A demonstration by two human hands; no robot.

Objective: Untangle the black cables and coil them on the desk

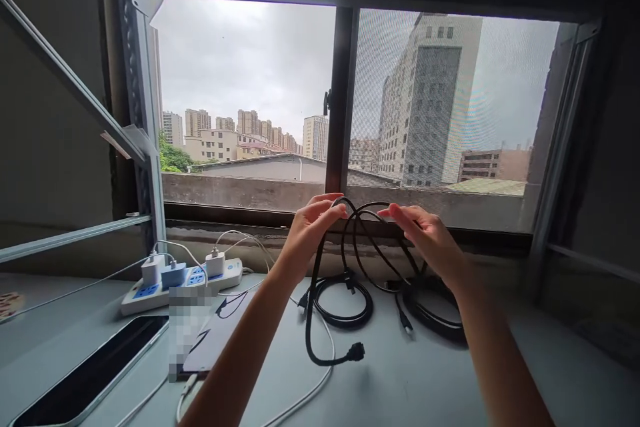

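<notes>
Forearms out over the tabletop, left hand and right hand are pinching the floppy-looking, lightweight black cable at its loop tops.

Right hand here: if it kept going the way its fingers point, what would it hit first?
Likely the raised loop of the black cable, just left of the right hand's fingertips; the left hand lies beyond. Depth is unclear.

Black cable, white power strip with blue sockets, grey table.
</notes>
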